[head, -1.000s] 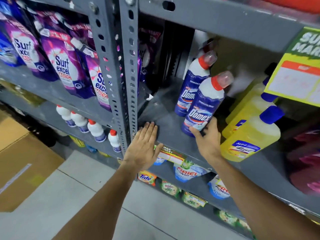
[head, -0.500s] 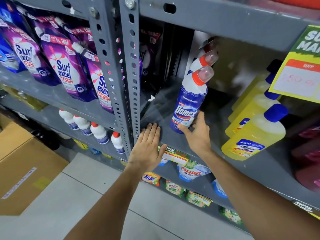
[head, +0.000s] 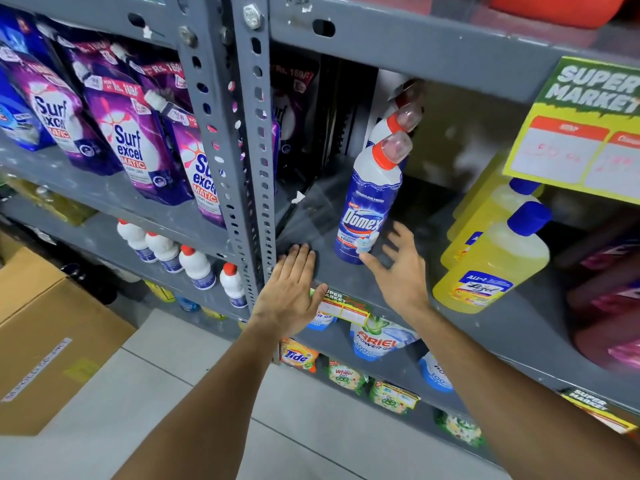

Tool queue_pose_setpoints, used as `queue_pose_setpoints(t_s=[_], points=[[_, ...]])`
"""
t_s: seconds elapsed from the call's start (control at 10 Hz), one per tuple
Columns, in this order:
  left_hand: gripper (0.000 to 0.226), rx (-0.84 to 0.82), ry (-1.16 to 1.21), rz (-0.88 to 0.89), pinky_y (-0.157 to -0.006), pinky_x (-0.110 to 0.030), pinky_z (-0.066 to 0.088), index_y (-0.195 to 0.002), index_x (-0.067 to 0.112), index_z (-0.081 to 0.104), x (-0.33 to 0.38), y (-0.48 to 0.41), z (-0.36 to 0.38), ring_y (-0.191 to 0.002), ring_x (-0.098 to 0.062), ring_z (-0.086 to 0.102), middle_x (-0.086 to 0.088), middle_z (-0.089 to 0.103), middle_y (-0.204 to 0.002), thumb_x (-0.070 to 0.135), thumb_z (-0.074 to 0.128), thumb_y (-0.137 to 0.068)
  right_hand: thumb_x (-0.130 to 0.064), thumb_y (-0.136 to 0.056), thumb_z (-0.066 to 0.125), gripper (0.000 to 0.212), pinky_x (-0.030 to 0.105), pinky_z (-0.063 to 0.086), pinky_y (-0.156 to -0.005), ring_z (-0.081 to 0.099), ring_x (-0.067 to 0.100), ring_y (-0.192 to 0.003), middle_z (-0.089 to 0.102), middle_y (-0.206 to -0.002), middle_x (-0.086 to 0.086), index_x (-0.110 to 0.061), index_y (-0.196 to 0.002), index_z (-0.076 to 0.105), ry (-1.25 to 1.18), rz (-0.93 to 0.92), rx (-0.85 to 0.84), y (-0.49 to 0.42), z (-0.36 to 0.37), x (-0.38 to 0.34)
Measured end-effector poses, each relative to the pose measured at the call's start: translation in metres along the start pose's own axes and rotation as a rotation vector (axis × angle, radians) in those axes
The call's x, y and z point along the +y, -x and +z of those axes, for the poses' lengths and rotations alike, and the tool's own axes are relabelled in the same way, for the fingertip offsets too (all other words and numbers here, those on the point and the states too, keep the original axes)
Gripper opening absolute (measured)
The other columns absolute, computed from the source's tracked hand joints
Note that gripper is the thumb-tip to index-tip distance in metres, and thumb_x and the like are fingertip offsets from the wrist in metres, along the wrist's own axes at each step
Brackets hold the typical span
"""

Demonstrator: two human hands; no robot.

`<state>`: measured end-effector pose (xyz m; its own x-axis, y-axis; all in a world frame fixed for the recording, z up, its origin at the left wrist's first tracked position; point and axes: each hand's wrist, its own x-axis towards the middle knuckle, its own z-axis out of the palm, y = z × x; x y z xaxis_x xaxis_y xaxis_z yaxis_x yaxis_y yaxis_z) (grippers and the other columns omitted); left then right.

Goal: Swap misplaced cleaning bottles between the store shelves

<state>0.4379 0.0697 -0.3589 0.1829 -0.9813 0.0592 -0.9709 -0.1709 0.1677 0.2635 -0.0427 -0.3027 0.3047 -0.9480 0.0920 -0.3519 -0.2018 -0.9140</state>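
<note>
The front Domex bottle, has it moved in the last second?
Yes. The front Domex bottle slid left along the shelf, away from the yellow Lizol bottles, toward the upright post.

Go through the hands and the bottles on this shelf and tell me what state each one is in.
Left hand: flat on the shelf edge, holding nothing.
Right hand: open, fingers spread beside the front Domex bottle, not gripping it.
Front Domex bottle: upright, capped.
Rear Domex bottle: upright, capped.
Yellow bottles: leaning, blue caps on.
</note>
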Motion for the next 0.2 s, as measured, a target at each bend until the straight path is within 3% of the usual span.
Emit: queue_pose_setpoints(t_s=[0.1, 0.2], points=[[0.074, 0.027, 0.073, -0.018, -0.124, -0.038, -0.002, -0.156, 0.008, -0.004, 0.004, 0.004, -0.009, -0.154, -0.023, -0.008, -0.010, -0.009, -0.166, 0.054, 0.017, -0.102, -0.018, -0.086, 0.080, 0.082, 0.003, 0.043, -0.077, 0.052, 0.023, -0.137, 0.049, -0.154, 0.011, -0.013, -0.154, 0.034, 0.013, -0.007, 0.004, 0.012, -0.019, -0.010], [0.072, 0.231, 0.191, -0.028, -0.125, -0.040, 0.004, -0.157, 0.008, -0.001, 0.032, 0.019, -0.030, -0.153, -0.021, -0.008, -0.010, -0.008, -0.166, 0.048, 0.026, -0.103, -0.018, -0.086, 0.079, 0.077, 0.004, 0.047, -0.082, 0.057, 0.019, -0.131, 0.056, -0.146, 0.009, -0.012, -0.151, 0.039, -0.045, -0.108, 0.016, 0.032, -0.036, -0.040]])
